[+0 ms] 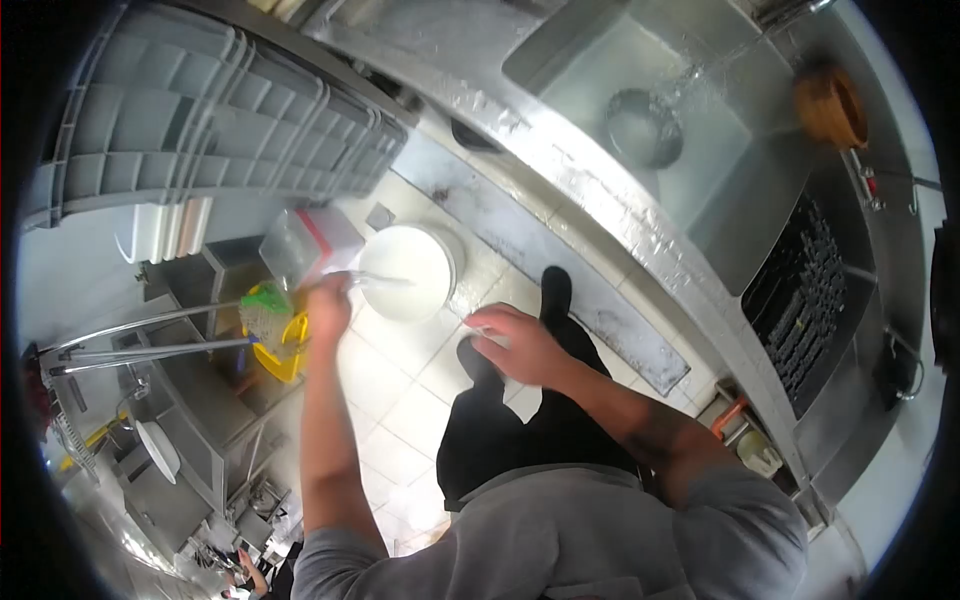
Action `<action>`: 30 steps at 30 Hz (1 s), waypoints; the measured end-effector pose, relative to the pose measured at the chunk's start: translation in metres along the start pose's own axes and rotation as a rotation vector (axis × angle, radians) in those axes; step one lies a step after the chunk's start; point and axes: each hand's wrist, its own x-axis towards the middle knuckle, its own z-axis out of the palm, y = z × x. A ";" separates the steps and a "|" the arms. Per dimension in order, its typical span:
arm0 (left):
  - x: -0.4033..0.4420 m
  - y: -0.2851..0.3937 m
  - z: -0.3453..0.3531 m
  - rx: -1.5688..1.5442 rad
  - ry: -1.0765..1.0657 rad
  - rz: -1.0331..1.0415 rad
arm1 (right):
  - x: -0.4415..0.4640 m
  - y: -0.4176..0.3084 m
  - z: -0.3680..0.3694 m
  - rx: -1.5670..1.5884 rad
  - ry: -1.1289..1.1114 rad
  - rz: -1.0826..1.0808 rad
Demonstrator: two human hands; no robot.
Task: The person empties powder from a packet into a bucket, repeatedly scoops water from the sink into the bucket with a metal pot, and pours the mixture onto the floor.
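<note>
My left hand is closed beside a white bucket on the tiled floor. A thin, translucent strip reaches from its fingers across the bucket's top; motion blur hides what it is. My right hand hangs in front of my legs, fingers curled inward. Something small and whitish seems to show at those fingertips, too blurred to name. Behind my left hand stands a clear plastic bin with a red edge.
Water runs into a steel sink holding a round metal vessel. A brown pot and black mat lie beyond. Grey crates, a yellow bucket and mop handles are left. Another person appears lower left.
</note>
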 end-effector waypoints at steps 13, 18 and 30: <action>0.139 0.207 -0.292 -0.040 0.543 0.254 | 0.151 0.076 -0.395 -1.045 0.368 0.242; 0.210 0.234 -0.226 0.053 0.552 0.354 | 0.211 0.167 -0.420 -1.284 0.398 0.096; 0.173 0.350 -0.091 0.157 0.411 0.521 | 0.143 0.193 -0.462 -0.500 0.063 0.705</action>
